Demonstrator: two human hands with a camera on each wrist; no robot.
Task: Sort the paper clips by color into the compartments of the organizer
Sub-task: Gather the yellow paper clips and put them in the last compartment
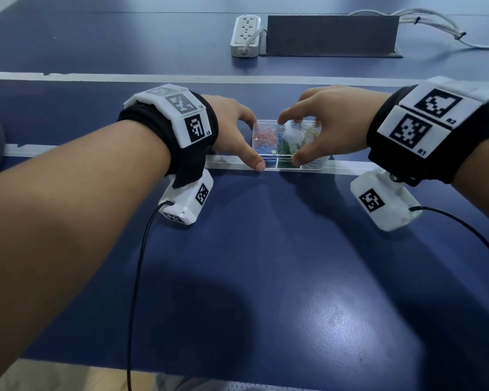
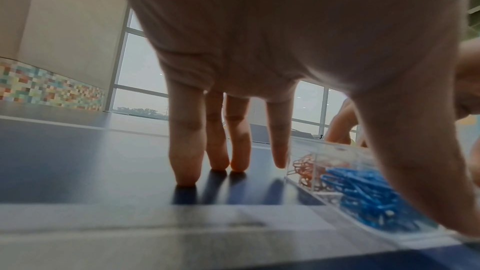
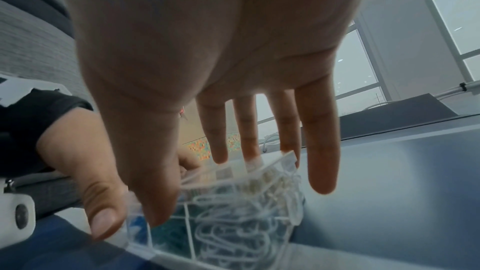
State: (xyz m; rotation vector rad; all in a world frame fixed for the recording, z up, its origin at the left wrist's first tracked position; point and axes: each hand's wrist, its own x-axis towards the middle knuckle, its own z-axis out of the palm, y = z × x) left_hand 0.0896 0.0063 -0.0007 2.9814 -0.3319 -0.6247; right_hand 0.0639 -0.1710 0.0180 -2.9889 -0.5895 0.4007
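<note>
Room: large windows and a wall strip of coloured tiles behind a dark blue table (image 1: 266,249) marked with pale lines.
Organizer: clear organizer (image 1: 268,124) sits on the table between both hands, with its near edge on a pale line.
Clips: red clips (image 1: 264,134) far left, blue clips (image 2: 363,194) near left, green clips (image 1: 285,150) in the middle, white clips (image 3: 233,233) near right.
Left grip: left hand (image 1: 232,128) spread; thumb at the near left corner, index finger against the left wall, the other fingertips (image 2: 185,180) on the table.
Right grip: right hand (image 1: 331,119) spread over the organizer, thumb on its near edge, fingers reaching down at the far side; whether it holds a clip, I cannot tell.
Writing: wristband markers read L4, L5, R1, R2.
Behind: power strip (image 1: 246,35) beside a dark panel (image 1: 331,35).
</note>
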